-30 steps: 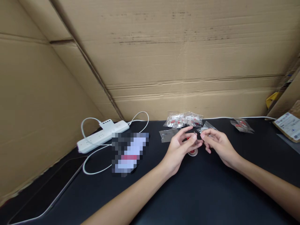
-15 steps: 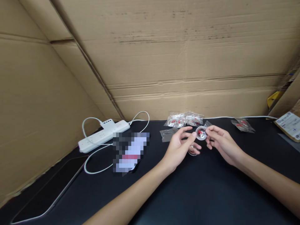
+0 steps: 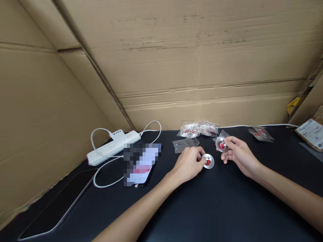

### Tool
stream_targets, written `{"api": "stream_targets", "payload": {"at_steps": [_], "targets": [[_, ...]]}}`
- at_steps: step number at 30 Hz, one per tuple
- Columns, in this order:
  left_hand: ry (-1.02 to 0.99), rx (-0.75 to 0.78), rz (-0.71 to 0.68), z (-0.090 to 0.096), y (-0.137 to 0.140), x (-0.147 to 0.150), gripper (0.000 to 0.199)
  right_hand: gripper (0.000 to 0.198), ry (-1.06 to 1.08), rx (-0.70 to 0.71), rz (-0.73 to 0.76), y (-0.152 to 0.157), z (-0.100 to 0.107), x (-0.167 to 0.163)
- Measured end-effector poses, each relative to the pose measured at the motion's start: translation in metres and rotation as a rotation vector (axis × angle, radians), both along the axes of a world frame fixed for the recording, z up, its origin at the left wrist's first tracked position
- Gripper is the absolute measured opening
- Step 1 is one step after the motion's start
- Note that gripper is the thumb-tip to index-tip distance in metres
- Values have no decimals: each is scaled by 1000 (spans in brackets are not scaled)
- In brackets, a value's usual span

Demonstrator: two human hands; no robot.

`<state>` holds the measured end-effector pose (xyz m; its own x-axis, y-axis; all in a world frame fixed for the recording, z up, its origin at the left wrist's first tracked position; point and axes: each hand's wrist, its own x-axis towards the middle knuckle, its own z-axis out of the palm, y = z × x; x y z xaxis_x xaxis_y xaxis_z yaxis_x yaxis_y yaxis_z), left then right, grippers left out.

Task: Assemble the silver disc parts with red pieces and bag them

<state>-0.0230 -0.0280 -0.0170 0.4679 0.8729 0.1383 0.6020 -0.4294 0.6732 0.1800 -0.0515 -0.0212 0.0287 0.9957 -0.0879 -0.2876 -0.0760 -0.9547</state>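
Observation:
My right hand (image 3: 233, 149) pinches a shiny silver round disc with a red centre (image 3: 222, 144) by its right edge, above the table. Lower and to the left, my left hand (image 3: 193, 164) has thumb and fingers closed at the left edge of a second silver disc with a red centre (image 3: 208, 161), which looks to be at the tabletop. A flat clear plastic bag (image 3: 185, 145) lies just beyond the left hand. Another small clear bag (image 3: 225, 133) sits behind the disc in my right hand.
Several bagged red-and-silver pieces (image 3: 198, 129) lie by the cardboard wall (image 3: 202, 67), with another bag (image 3: 261, 133) to the right. At left are a white power strip (image 3: 113, 146) with cables, a phone (image 3: 142, 169) and a dark tablet-like slab (image 3: 58, 205). A labelled packet (image 3: 311, 134) lies far right.
My left hand has moved down from near the right hand's disc and closed on the disc below. My right hand's disc has shifted slightly right and turned its face.

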Motion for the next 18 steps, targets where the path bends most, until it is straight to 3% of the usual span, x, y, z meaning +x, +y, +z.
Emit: {"api": "stream_targets", "payload": {"at_steps": [4,13,18], "targets": [[-161,-90,-36,0,1,2,12,30,-9,43,-10,-2,3,-2],[-628,-566,26,6,0,11,12,26,103,53,-49,1,4,-2],[-779,-796,17,4,-1,11,14,23,154,48,-38,0,8,-2]]}}
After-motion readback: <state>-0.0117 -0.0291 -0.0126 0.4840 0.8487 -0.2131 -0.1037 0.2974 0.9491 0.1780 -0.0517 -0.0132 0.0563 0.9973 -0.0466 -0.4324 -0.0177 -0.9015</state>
